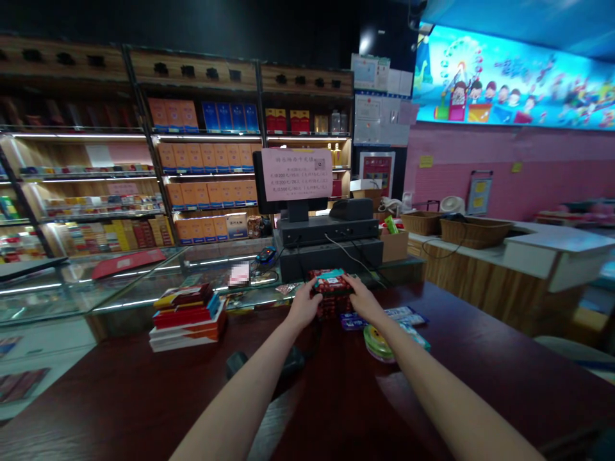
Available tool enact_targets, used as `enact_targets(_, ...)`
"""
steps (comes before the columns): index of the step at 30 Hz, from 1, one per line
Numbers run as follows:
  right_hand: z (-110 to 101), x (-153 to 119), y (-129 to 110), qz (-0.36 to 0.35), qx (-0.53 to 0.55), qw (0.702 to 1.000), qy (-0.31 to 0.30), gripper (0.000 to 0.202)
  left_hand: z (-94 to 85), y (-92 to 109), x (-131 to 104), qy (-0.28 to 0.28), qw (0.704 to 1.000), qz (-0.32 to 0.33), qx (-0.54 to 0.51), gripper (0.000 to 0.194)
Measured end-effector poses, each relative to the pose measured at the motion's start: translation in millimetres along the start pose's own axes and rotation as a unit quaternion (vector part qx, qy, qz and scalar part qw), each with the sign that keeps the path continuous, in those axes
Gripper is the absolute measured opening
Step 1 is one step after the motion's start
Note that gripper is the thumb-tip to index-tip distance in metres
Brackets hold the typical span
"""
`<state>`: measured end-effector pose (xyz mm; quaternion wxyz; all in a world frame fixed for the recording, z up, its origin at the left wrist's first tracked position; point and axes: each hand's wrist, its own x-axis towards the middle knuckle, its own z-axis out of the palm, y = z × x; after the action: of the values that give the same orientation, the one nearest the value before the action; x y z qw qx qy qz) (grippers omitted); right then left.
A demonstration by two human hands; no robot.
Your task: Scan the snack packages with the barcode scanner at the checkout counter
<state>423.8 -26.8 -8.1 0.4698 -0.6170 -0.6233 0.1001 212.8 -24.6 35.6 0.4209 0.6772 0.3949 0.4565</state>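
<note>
In the head view, a red packet with a teal label [330, 277] lies on top of a stack of red packs [332, 306] near the far side of the dark wooden counter. My left hand [304, 303] grips its left side, and my right hand [362, 298] grips the right. Both sets of fingers are closed at its edges. Close to my right forearm are a round green container [377, 342] and blue-and-white packets [407, 315], partly covered by the arm. A dark object [236, 363] lies beneath my left forearm, its shape partly hidden.
A pile of red, yellow and white boxes [189, 323] stands left on the counter [331, 397]. Behind the packs are a glass display case [144, 291] and a register with a pink notice [298, 174] on its screen. Wicker baskets [473, 232] sit farther right.
</note>
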Motion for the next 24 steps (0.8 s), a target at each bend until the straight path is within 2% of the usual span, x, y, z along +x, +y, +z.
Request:
enact_targets(4,6,-11,-8,-0.005,-0.030,1.000,0.009,0.076,-6.3,3,-10,-0.002,1.000,0.004,0.008,0.059)
enact_targets(11,19,-31,-37,-0.019,-0.086,0.996,0.034,0.068,-26.0,-2,-33,0.003,1.000,0.013,0.010,0.064)
enact_targets(15,29,-39,-53,-0.032,-0.063,0.997,0.041,0.070,-43.4,-5,-49,0.004,1.000,0.007,0.019,0.065)
enact_targets(24,56,-58,-97,-0.079,-0.002,0.996,0.049,0.065,-89.7,-23,-72,0.046,0.999,-0.005,-0.005,0.064)
